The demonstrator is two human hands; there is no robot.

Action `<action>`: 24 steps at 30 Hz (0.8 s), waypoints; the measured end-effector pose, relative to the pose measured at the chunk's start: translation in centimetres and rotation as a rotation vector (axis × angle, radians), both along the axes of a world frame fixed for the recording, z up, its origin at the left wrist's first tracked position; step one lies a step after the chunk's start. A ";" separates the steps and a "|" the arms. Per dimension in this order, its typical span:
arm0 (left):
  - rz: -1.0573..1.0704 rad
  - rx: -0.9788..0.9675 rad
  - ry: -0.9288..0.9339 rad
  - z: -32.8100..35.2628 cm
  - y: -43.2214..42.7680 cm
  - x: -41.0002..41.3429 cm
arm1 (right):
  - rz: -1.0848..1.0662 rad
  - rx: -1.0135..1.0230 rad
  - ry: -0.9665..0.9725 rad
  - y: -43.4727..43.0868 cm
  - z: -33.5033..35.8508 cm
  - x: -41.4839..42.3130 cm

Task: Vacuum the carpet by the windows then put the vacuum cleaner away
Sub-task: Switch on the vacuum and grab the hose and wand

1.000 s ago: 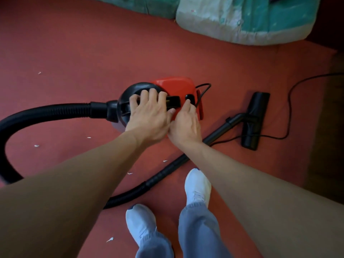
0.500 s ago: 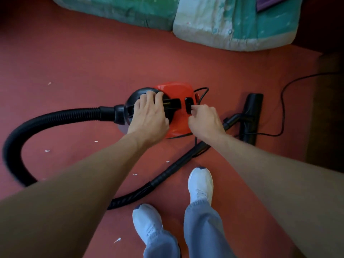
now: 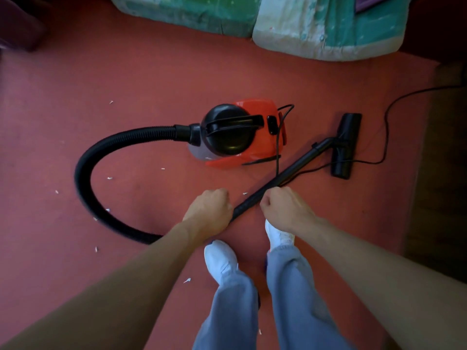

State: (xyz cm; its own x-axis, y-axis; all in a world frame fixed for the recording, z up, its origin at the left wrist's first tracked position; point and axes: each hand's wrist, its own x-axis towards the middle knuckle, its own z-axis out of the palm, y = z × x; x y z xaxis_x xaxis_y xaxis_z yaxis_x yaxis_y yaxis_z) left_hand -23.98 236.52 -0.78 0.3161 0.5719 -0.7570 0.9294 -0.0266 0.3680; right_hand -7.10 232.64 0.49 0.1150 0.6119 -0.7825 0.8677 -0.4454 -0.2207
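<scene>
The red and black vacuum cleaner [image 3: 255,147] stands on the red carpet [image 3: 151,72] ahead of me. Its black hose [image 3: 84,170] loops out to the left and back toward my feet. The black wand [image 3: 298,165] runs diagonally to the floor head [image 3: 346,147] lying on the right. My left hand [image 3: 209,210] grips the ribbed lower end of the wand. My right hand [image 3: 284,208] sits just right of the wand, fingers curled, and pinches the black power cord [image 3: 277,157], which rises taut from the cleaner's body.
Small white paper scraps [image 3: 109,178] dot the carpet left of the cleaner. Green and white cushions [image 3: 316,29] lie along the far edge. The cord trails right onto dark wooden floor [image 3: 439,198]. My white shoes [image 3: 219,258] stand just below my hands.
Both hands left the cleaner's body and pulled back toward me. The left now grips the wand's lower end; the right drew the cord along with it.
</scene>
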 end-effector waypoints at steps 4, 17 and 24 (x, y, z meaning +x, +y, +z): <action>0.037 -0.070 0.041 2.0 -3.5 -1.6 | 0.022 0.003 0.063 -2.0 2.0 -2.4; 0.184 0.089 0.022 1.3 -7.5 -5.5 | 0.270 0.000 0.071 -7.2 2.1 -7.7; 0.074 0.081 0.088 -7.2 -10.8 -10.6 | 0.196 -0.012 -0.005 -9.7 -6.6 -9.5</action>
